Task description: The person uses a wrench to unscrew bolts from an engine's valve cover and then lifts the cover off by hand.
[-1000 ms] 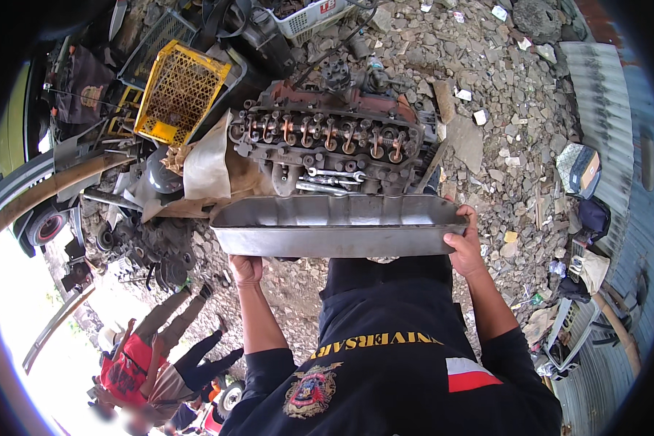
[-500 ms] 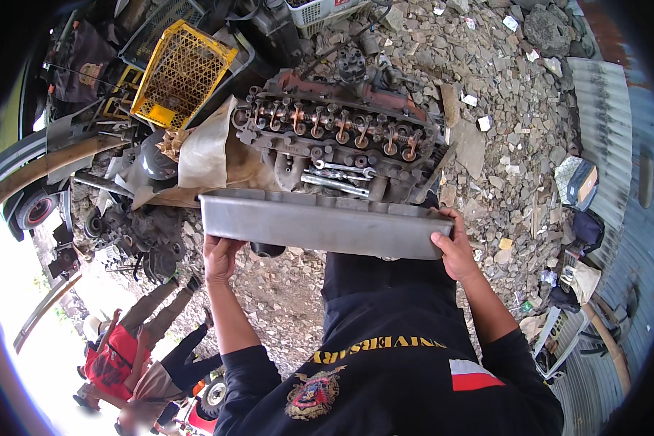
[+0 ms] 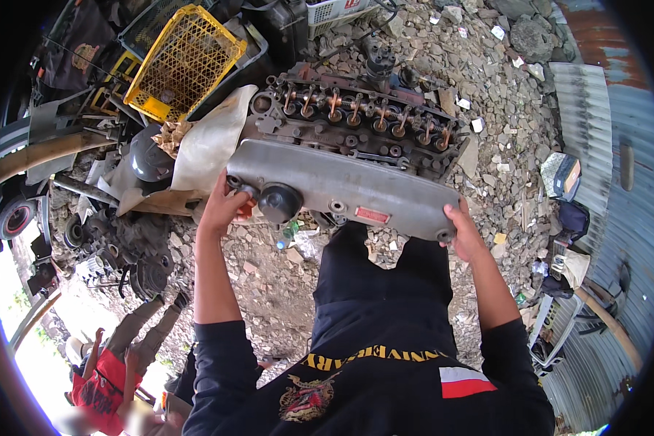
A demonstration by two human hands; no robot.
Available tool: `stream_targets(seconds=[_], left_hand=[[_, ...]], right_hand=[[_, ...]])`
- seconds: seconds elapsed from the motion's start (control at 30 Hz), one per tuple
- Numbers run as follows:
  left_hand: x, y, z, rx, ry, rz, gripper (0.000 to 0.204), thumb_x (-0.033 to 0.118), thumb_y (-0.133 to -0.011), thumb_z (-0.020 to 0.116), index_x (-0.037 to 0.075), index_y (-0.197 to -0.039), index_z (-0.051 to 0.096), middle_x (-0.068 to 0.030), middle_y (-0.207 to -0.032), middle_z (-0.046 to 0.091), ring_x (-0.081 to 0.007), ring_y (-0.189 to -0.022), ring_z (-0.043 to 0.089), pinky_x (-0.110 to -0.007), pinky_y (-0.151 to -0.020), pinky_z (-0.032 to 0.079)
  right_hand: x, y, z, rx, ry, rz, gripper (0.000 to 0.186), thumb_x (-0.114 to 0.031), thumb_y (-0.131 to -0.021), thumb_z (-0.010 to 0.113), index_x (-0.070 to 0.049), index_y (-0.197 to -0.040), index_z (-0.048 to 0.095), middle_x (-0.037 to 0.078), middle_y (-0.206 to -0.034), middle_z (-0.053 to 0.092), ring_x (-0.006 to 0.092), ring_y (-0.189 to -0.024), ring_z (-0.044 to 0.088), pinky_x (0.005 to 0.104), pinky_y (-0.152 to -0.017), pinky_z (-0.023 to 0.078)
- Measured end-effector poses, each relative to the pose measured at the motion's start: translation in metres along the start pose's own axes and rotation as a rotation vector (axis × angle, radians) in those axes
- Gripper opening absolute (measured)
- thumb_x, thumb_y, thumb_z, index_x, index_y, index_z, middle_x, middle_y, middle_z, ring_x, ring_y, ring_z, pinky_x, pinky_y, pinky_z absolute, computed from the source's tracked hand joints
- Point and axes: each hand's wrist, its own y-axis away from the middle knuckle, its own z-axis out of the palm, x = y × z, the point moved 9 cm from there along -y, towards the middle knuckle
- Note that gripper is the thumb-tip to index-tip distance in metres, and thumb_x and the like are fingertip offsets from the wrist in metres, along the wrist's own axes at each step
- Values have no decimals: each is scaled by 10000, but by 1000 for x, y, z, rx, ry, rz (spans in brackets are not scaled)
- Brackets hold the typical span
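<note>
A long grey metal valve cover (image 3: pixel 327 173) is held between my hands, its outer face with a red plate turned toward me. My left hand (image 3: pixel 221 207) grips its left end, beside a round black oil filler cap (image 3: pixel 280 203). My right hand (image 3: pixel 463 229) is closed around the right end, thumb on the outer face. Just beyond the cover lies an engine (image 3: pixel 320 132) with its row of rocker arms (image 3: pixel 352 116) exposed. A wrench (image 3: pixel 381 158) rests on the engine's near side, partly hidden by the cover.
A yellow plastic crate (image 3: pixel 185 62) stands at the far left, beside a pale sheet (image 3: pixel 211 138). Greasy metal parts (image 3: pixel 127 251) lie piled on the left. Stony ground (image 3: pixel 505 145) and corrugated metal sheets (image 3: pixel 588 138) are on the right. Another person (image 3: pixel 109 385) is at lower left.
The valve cover has tilted, bringing its outer face and black cap into view. My left hand has shifted up along its left end. The wrenches on the engine are now more hidden.
</note>
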Motion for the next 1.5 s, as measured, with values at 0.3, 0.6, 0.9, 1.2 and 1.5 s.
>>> stream_targets(seconds=[0.3, 0.6, 0.9, 1.2, 1.5], left_hand=[[17, -59, 14, 69, -124, 106, 195, 123, -791, 594, -24, -914, 561, -90, -645, 623, -158, -529, 593, -286, -464, 464], [28, -80, 11, 15, -377, -9, 258, 222, -798, 607, -3, -926, 620, -82, -714, 654, -160, -618, 620, -297, -562, 489], [58, -69, 9, 39, -589, -71, 425, 410, -772, 616, 24, -939, 674, -77, -799, 669, -152, -678, 610, -285, -581, 464], [79, -70, 25, 42, -543, -58, 388, 373, -773, 612, 30, -953, 639, -61, -723, 644, -136, -593, 588, -273, -481, 411], [51, -96, 31, 109, -462, 34, 349, 291, -793, 635, -18, -954, 640, -71, -703, 647, -158, -644, 602, -286, -612, 471]], right_hand=[[-32, -59, -19, 122, 120, 198, 636, -735, -803, 503, -205, -1154, 515, 28, -939, 575, 168, -772, 514, 314, -584, 356], [-8, -70, -23, 9, 59, 288, 657, -757, -818, 473, -151, -1053, 568, 54, -770, 641, 206, -631, 592, 301, -503, 350], [-24, -65, -22, -69, 63, 280, 684, -741, -871, 396, -104, -976, 621, 73, -666, 639, 167, -498, 573, 257, -375, 362], [-48, -71, -34, 24, 58, 213, 715, -756, -856, 409, -77, -968, 603, 83, -661, 607, 182, -494, 548, 287, -413, 387], [-24, -93, -41, 92, 46, 195, 692, -724, -860, 433, -62, -1000, 579, 85, -660, 580, 181, -491, 524, 287, -407, 345]])
